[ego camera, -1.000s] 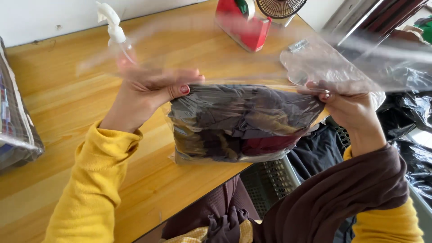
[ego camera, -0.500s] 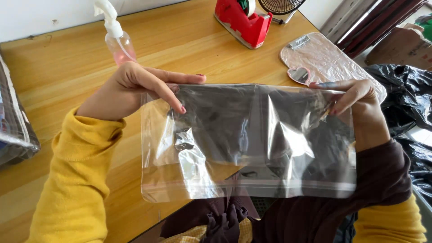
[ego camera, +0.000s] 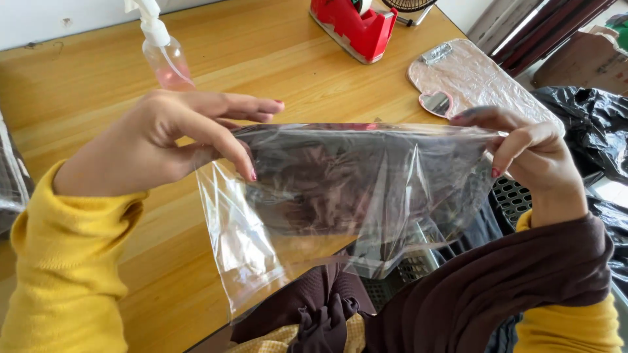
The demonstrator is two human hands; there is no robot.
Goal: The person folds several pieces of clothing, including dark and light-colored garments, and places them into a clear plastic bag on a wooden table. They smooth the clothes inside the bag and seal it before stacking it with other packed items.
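A thin, clear plastic bag (ego camera: 347,202) at frame centre is glossy and creased, catching white glare along its folds. The light brown wooden tabletop (ego camera: 261,59) behind it looks smooth with a satin sheen and fine grain. At upper left, a transparent plastic spray bottle with a white head (ego camera: 163,49) shines. The red tape dispenser (ego camera: 356,26) at top is glossy hard plastic. Yellow knit cuffs (ego camera: 62,274) look soft and matt; crinkled black plastic sacks (ego camera: 589,124) at right gleam
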